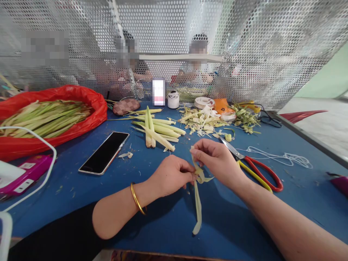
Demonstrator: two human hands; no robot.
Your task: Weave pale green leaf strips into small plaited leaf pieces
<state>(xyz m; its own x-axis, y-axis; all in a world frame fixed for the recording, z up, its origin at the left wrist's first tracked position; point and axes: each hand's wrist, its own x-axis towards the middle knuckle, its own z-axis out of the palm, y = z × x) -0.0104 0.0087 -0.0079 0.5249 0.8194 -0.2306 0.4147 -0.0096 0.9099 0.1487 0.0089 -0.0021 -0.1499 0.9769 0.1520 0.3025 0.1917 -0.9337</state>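
Note:
Over the blue table, both hands meet at a pale yellow-green leaf strip (198, 210) that is folded or knotted in its middle. My left hand (174, 175), with a gold bangle above the wrist, pinches the folded part. A long end of the strip hangs below it toward the table's front edge. My right hand (217, 156) pinches the upper end between thumb and fingertips. Close to my right forearm lie scissors (261, 170) with one red and one yellow handle. Beyond my hands, several pale green husk leaves (160, 128) lie crossed in a pile.
On the left are a red plastic bag (92, 125) of long leaves, a phone (104, 154) and a purple power strip (27, 175). Leaf scraps (202, 121), a tape roll (204, 102) and white string (282, 157) lie right. Behind a perforated metal screen (168, 21), people sit.

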